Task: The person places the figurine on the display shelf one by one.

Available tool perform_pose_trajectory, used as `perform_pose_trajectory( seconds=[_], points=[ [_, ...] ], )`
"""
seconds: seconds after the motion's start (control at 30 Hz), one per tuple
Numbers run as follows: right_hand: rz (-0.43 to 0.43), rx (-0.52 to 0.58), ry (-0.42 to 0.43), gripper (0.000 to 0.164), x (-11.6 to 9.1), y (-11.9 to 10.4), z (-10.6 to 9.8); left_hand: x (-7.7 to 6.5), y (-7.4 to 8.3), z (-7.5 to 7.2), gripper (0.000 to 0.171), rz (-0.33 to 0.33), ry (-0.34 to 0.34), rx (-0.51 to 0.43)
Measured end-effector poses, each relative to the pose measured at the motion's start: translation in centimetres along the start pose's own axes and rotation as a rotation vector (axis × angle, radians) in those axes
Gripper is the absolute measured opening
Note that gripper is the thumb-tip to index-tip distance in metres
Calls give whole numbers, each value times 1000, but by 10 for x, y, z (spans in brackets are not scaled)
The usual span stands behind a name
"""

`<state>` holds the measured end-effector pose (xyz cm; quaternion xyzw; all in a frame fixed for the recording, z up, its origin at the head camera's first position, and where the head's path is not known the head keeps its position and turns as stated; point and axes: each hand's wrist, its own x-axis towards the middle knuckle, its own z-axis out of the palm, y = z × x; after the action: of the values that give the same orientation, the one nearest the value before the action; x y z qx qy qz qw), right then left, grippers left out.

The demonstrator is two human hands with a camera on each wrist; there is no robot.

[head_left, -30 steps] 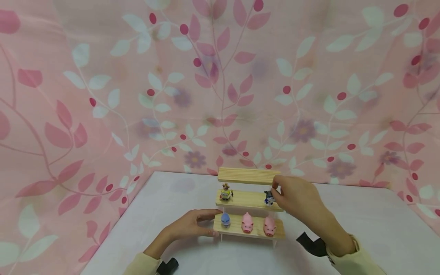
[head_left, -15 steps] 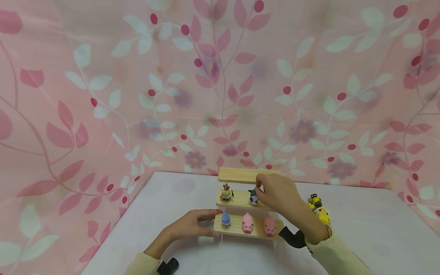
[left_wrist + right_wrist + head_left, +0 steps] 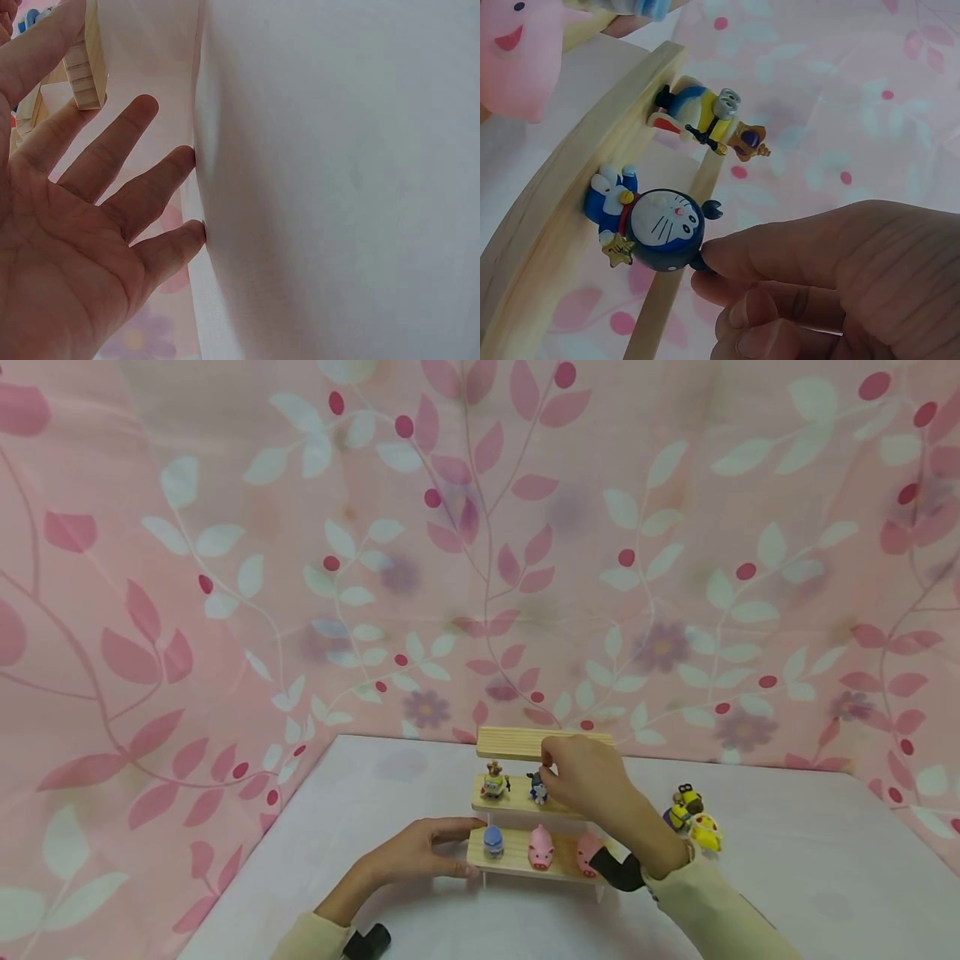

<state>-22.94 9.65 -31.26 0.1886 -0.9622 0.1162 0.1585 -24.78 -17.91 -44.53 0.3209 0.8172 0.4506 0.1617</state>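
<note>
My right hand (image 3: 588,772) pinches the blue cat figure (image 3: 664,229) near the front edge of the middle board (image 3: 517,795), midway along; left thumb and forefinger (image 3: 453,828) pinch the bottom board (image 3: 516,849) by its left end, other fingers spread. I'd seat both feet flat before releasing.

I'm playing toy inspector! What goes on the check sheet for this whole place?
Surface: plain white table.
Job's things: three-tiered pale wooden shelf; at its middle tier, a round-headed blue-and-white cat figurine and a yellow, gold-crowned figurine; on the bottom tier, a small blue-capped figurine and two pink pig figurines.
Clutter: mostly yellow figurines on the table, right of the shelf.
Left hand: holds the bottom tier's left end.
Right hand: pinches the cat figurine by its head.
Cables: nothing seen.
Surroundings: pink cloth-like backdrop, leafy and flowery.
</note>
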Motion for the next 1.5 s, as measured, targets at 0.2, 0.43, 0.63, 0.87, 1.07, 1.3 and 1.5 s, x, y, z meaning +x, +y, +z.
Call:
perform_pose_trajectory(
  seconds=[0.2, 0.43, 0.63, 0.87, 1.07, 1.3, 1.5],
  points=[
    [3, -10, 16, 7, 3, 2, 2, 0, 1, 0, 60, 0, 5, 4],
    [10, -28, 9, 7, 3, 0, 2, 0, 4, 1, 59, -13, 10, 0],
    [10, -37, 18, 7, 2, -3, 1, -1, 6, 0, 59, -14, 7, -9],
    [23, -50, 19, 8, 1, -1, 4, 0, 5, 1, 58, -11, 4, -16],
    [35, -21, 1, 10, 0, -1, 4, 0, 7, 2, 57, -15, 5, -34],
    [64, 12, -8, 13, -3, 0, -2, -1, 7, 2, 57, -20, 6, -39],
    [95, 36, -23, 16, -14, 1, -15, -1, 7, 2, 57, -18, 13, -28]
  ],
)
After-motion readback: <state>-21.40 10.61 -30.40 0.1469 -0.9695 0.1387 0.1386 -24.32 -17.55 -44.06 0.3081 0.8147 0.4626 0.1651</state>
